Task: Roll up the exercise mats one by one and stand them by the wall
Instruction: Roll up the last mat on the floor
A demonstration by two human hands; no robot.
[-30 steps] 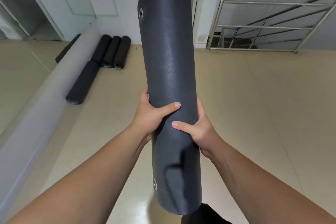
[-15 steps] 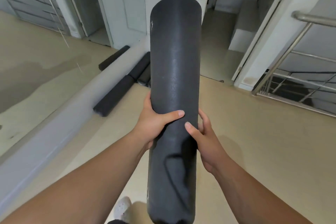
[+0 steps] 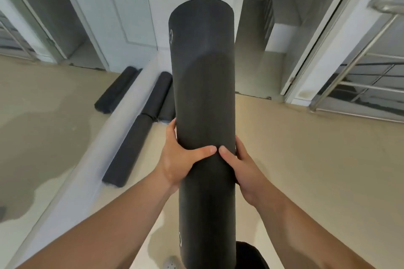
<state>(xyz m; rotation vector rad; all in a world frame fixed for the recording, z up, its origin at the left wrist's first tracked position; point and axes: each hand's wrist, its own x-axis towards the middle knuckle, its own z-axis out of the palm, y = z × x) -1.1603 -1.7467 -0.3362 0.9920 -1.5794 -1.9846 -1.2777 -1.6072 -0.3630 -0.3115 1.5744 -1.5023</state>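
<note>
Presently, the rolled mat (image 3: 203,98) was held upright in both hands.
Left hand (image 3: 177,159) and right hand (image 3: 244,166) curled round opposite sides near mid-length, thumbs almost meeting in front; the lower end ran out of view. Judged light, soft and springy, the foam would tend to unroll, so a firm encircling grip suited it. Other mats (image 3: 129,148) lay at the wall's foot.
</note>
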